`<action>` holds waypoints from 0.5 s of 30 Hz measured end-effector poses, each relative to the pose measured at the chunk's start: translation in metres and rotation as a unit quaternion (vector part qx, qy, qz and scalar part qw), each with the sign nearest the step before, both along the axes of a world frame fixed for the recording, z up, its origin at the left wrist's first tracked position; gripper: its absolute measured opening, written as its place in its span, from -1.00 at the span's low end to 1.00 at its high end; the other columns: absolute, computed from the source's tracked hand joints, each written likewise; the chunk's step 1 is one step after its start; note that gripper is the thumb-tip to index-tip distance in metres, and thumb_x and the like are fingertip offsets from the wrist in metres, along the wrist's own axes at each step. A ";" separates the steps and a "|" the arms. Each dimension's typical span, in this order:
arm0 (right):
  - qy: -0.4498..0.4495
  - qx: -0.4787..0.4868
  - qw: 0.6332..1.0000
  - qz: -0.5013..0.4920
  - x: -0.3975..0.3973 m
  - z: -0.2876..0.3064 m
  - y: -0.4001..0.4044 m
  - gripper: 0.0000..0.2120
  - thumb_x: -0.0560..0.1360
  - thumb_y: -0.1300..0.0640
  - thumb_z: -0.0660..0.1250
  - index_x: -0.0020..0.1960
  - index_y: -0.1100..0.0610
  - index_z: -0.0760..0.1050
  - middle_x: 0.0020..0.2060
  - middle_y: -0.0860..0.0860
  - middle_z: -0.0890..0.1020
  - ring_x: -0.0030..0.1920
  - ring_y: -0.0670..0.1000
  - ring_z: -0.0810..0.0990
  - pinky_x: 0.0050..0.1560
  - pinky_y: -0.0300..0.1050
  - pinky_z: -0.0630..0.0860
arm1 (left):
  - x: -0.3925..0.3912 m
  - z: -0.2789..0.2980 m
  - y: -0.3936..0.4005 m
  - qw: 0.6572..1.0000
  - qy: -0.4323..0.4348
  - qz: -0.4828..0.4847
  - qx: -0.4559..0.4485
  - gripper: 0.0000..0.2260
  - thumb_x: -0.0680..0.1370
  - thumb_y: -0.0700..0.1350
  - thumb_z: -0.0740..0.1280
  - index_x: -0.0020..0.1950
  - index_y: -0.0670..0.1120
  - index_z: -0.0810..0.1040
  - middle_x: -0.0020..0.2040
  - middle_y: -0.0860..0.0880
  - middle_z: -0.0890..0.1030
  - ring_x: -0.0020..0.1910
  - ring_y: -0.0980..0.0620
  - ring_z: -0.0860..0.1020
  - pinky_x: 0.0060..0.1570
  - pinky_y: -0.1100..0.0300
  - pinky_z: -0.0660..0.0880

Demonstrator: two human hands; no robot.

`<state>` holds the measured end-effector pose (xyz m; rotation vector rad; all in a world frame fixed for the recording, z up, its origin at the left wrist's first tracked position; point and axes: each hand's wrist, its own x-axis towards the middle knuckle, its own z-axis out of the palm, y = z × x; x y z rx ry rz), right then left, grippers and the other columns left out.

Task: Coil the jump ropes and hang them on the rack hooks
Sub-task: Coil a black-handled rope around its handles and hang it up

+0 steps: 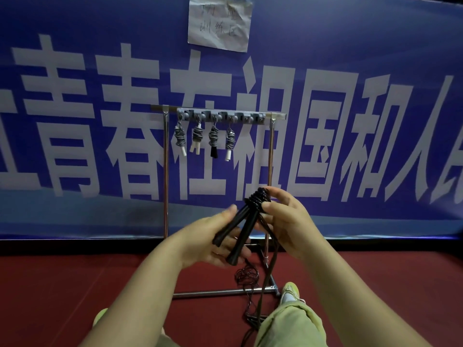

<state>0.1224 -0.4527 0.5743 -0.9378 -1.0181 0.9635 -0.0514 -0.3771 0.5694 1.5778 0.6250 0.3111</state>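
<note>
A black jump rope [240, 229] is in my hands, its two handles side by side. My left hand [213, 239] lies under the handles' lower ends, fingers loosely around them. My right hand [283, 221] pinches the ribbed upper ends, where cord is wound round them. The loose cord [246, 276] trails down to a tangle on the floor. The metal rack [165, 171] stands ahead with a grey hook bar [248, 116]. Several coiled ropes [213, 140] hang from its left hooks; the right hooks are bare.
A blue banner [75, 121] with large white characters fills the wall behind the rack. The floor [75, 284] is dark red. The rack's base bar [220, 293] lies near my right shoe [290, 291], with my knees in green trousers below.
</note>
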 end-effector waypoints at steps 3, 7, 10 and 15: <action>-0.005 0.024 0.999 0.034 0.003 -0.001 0.000 -0.48 0.34 0.27 0.32 0.29 0.20 0.40 0.09 0.28 0.62 -0.06 0.16 0.67 -0.08 -0.04 0.62 | 0.004 -0.009 -0.002 0.988 -0.047 -0.085 -0.124 -0.27 0.42 0.41 -0.01 -0.04 -0.18 0.64 -0.16 -0.16 0.64 -0.21 -0.08 0.60 -0.13 0.07 0.51; 0.015 0.019 0.999 0.037 0.009 -0.002 0.003 -0.43 0.33 0.30 0.31 0.34 0.20 0.37 0.14 0.26 0.62 0.00 0.15 0.67 -0.02 -0.05 0.62 | 0.016 -0.016 -0.005 0.983 -0.061 -0.064 -0.160 -0.34 0.45 0.41 -0.05 -0.19 -0.12 0.56 -0.40 0.00 0.46 -0.41 0.06 0.44 -0.33 0.18 0.29; 0.032 -0.015 0.998 0.046 0.015 0.000 0.001 -0.38 0.34 0.39 0.33 0.38 0.22 0.33 0.09 0.22 0.61 -0.08 0.11 0.69 -0.12 -0.08 0.62 | 0.019 -0.018 -0.004 0.994 -0.050 -0.002 -0.099 -0.37 0.54 0.36 -0.08 -0.21 -0.10 0.53 -0.44 0.02 0.40 -0.47 0.08 0.38 -0.37 0.21 0.26; 0.019 -0.095 0.995 0.036 0.020 0.003 -0.001 -0.48 0.48 0.44 0.28 0.40 0.20 0.30 -0.03 0.20 0.67 -0.13 0.13 0.70 -0.22 -0.14 0.61 | 0.024 -0.025 -0.005 0.996 -0.036 0.083 -0.005 -0.43 0.57 0.31 -0.03 -0.18 -0.11 0.52 -0.46 0.02 0.43 -0.50 0.07 0.38 -0.38 0.23 0.30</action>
